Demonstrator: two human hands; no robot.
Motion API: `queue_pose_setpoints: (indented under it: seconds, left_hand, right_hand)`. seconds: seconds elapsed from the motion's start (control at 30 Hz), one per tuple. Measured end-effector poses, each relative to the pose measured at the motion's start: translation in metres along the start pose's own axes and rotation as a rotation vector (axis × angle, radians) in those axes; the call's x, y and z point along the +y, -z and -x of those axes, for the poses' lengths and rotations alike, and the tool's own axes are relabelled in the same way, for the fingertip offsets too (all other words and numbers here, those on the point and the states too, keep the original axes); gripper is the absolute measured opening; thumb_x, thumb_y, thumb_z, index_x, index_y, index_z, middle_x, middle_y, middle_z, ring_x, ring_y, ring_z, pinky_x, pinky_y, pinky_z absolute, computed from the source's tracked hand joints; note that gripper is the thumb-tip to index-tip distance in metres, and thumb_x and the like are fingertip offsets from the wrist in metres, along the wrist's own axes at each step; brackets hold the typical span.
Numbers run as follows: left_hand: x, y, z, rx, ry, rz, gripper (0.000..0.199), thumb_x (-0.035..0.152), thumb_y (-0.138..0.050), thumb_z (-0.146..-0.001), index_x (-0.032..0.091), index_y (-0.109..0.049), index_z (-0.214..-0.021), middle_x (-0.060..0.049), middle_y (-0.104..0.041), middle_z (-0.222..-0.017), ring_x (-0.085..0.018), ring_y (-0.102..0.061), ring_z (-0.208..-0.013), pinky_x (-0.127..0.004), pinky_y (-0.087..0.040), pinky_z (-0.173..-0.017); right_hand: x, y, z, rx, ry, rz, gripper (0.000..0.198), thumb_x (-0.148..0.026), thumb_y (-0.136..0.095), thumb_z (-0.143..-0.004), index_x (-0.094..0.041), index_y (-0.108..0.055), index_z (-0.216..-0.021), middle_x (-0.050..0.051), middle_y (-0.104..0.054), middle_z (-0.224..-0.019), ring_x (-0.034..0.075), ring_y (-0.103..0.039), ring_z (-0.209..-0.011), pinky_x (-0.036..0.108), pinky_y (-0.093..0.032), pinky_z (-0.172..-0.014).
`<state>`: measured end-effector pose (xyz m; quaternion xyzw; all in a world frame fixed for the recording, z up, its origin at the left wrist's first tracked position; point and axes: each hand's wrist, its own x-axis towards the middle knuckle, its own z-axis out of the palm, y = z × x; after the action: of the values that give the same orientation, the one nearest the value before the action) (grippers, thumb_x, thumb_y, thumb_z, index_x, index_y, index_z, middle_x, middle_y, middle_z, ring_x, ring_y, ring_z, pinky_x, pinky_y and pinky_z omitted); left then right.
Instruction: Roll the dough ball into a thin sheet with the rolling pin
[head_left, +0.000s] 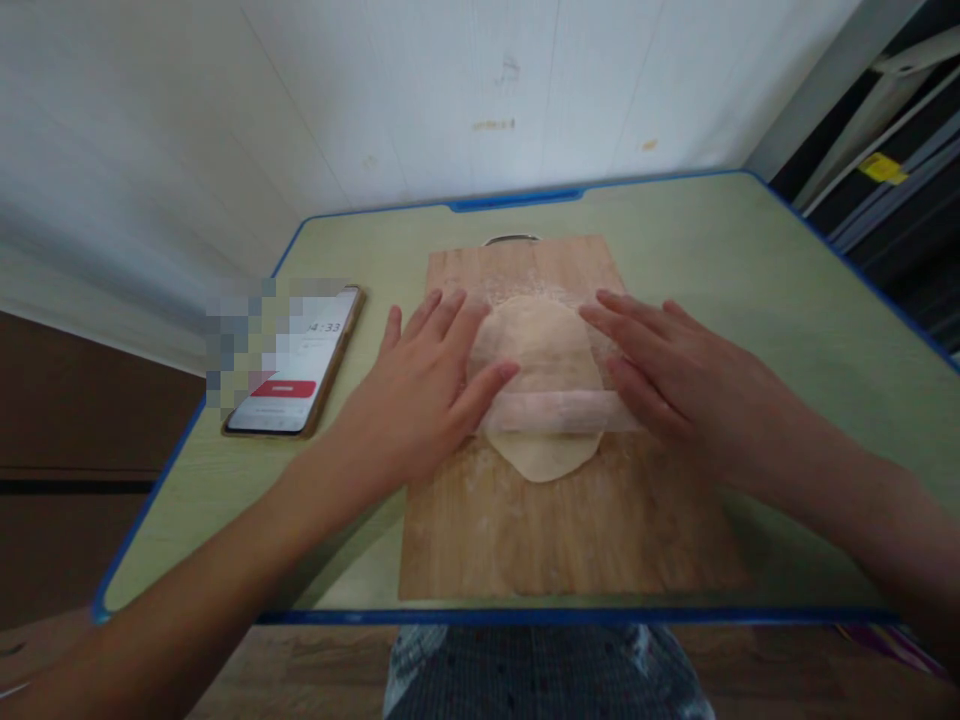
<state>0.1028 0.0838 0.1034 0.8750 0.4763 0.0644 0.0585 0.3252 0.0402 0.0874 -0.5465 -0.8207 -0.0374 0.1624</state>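
A flattened round of pale dough [544,345] lies on a floured wooden board [555,540]. Across its lower part rests a whitish rolling pin [559,411], its ends under my palms. My left hand [435,385] lies over the left end, fingers stretched out and thumb pointing in over the dough. On the right end rests my right hand [667,375], its fingers extended flat toward the dough's right edge. Neither hand wraps its fingers round the pin. Both ends of the pin are hidden by the hands.
The board stands on a light green table [750,270] with a blue edge. Left of my left hand lies a phone [289,390] with a lit screen, partly blurred out. A white wall [450,100] rises behind the table. Dark items and a pale frame stand at the right.
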Motion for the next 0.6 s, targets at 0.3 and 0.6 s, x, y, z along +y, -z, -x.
queue_pose_setpoints:
  seconds: [0.3, 0.6]
  left_hand:
    - [0.000, 0.001, -0.005, -0.048, -0.015, -0.007, 0.054, 0.046, -0.021, -0.099, 0.016, -0.038, -0.141, -0.013, -0.036, -0.153, -0.030, -0.028, -0.143, -0.062, -0.019, -0.113]
    - [0.010, -0.001, 0.029, 0.023, -0.115, -0.105, 0.064, 0.053, -0.015, -0.099, 0.014, -0.042, -0.141, -0.012, -0.042, -0.150, -0.028, -0.031, -0.142, -0.049, -0.023, -0.116]
  right_hand:
    - [0.008, -0.003, -0.008, -0.022, 0.017, 0.003, 0.050, -0.031, -0.030, -0.097, -0.006, -0.052, -0.133, 0.019, -0.052, -0.140, 0.028, -0.046, -0.132, 0.048, -0.037, -0.109]
    - [-0.012, 0.002, 0.016, -0.002, -0.003, 0.150, 0.053, -0.037, -0.022, -0.099, -0.012, -0.047, -0.139, 0.016, -0.046, -0.145, 0.030, -0.041, -0.135, 0.057, -0.033, -0.109]
